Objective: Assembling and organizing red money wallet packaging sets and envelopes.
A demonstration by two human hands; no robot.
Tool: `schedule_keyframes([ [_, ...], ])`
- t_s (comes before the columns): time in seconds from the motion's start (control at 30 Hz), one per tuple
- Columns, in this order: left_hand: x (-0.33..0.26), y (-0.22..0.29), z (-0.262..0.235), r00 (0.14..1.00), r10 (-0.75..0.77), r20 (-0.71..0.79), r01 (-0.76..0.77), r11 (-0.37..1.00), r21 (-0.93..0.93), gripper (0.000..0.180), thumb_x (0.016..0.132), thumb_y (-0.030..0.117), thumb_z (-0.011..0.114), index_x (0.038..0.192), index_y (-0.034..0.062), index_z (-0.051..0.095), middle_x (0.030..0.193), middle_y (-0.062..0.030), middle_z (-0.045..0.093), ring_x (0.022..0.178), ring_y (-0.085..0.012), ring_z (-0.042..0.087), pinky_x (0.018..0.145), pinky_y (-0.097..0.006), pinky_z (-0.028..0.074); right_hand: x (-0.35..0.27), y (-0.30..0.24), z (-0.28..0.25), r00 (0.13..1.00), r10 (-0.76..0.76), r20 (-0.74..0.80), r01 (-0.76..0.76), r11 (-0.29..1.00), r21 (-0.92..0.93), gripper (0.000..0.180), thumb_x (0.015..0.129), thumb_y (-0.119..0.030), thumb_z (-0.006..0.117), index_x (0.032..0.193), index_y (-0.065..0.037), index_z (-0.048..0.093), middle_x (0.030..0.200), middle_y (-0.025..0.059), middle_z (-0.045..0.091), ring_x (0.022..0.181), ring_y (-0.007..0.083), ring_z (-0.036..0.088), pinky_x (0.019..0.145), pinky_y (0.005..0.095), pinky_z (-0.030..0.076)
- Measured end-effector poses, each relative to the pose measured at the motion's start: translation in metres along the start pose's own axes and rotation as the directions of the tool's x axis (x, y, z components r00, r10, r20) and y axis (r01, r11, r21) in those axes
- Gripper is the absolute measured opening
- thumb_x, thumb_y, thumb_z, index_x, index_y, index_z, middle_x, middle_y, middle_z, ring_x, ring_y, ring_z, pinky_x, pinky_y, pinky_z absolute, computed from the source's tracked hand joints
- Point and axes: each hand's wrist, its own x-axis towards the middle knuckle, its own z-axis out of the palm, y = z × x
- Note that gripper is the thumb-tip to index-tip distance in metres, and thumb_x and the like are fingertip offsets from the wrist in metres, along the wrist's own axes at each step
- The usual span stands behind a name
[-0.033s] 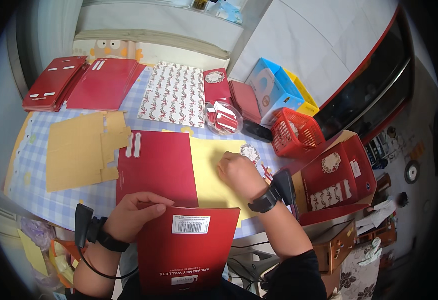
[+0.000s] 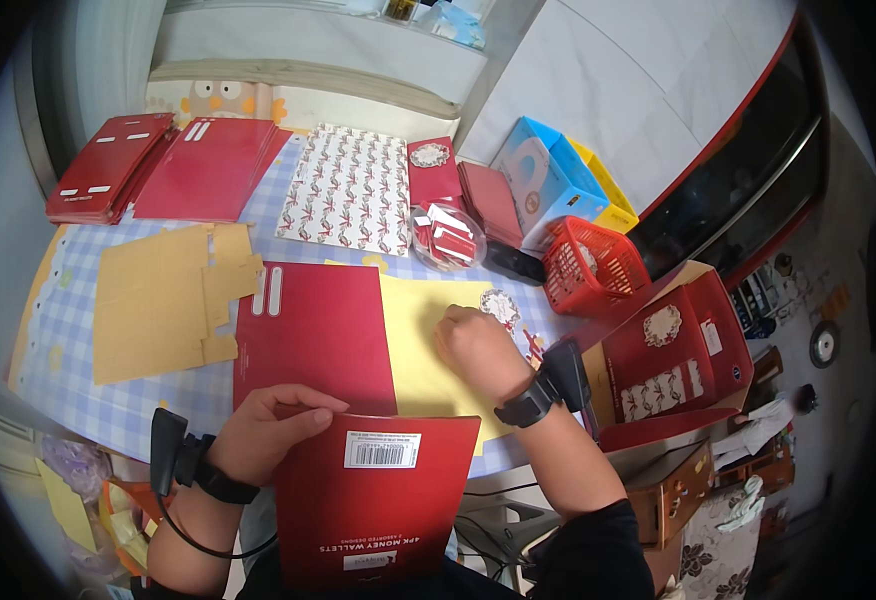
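My left hand pinches the top edge of a flat red cardboard pack. The pack is tilted at the near table edge, and a white barcode label shows on it. My right hand is curled closed over a yellow sheet; its fingertips are hidden, so I cannot tell what is in them. Just beyond that hand lies a white ornate round cutout, with small red-and-white pieces beside it. A red sheet with two white slots lies left of the yellow one, partly behind the pack.
Stacks of red card and a patterned white sheet lie at the back. Tan cardboard is on the left. A clear tub, a red basket and a blue box stand back right; an open red box is at the right.
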Motion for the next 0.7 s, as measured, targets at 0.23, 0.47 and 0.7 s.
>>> schedule_keyframes([
  [0.23, -0.001, 0.001, -0.001, 1.000, 0.003, -0.004, -0.003, 1.000, 0.014, 0.017, 0.087, 0.009, 0.061, 0.101, -0.0001, 0.065, 0.094, -0.0064, 0.066, 0.086, -0.0103, 0.061, 0.078, -0.024, 0.048, 0.006, -0.012, 0.002, 0.998, -0.039, 0.049, 0.049, 0.971, -0.234, 0.003, 0.069, -0.007, 0.058, 0.067, -0.005, 0.059, 0.073, 0.0102, 0.058, 0.068, 0.0240, 0.062, 0.060, 0.0327, 0.052],
  [0.47, 0.000, 0.001, 0.000, 1.000, -0.005, -0.008, 0.005, 1.000, 0.029, 0.017, 0.087, 0.008, 0.061, 0.101, -0.0003, 0.066, 0.094, -0.0065, 0.066, 0.086, -0.0103, 0.060, 0.079, -0.024, 0.048, -0.002, 0.004, 0.006, 0.988, 0.121, -0.094, -0.116, 0.991, 0.060, 0.006, 0.070, -0.006, 0.059, 0.066, -0.002, 0.058, 0.071, 0.0103, 0.060, 0.065, 0.0274, 0.061, 0.059, 0.0338, 0.051],
  [0.7, 0.004, -0.008, -0.006, 0.997, 0.080, -0.016, -0.078, 0.993, 0.083, 0.020, 0.086, 0.012, 0.064, 0.101, -0.0018, 0.063, 0.092, -0.0111, 0.067, 0.081, -0.0165, 0.065, 0.075, -0.029, 0.054, -0.021, 0.041, 0.019, 0.834, 0.526, 0.168, -0.373, 0.312, 0.874, 0.005, 0.081, -0.007, 0.065, 0.080, -0.004, 0.067, 0.075, 0.0043, 0.066, 0.065, 0.0092, 0.058, 0.060, 0.0237, 0.049],
])
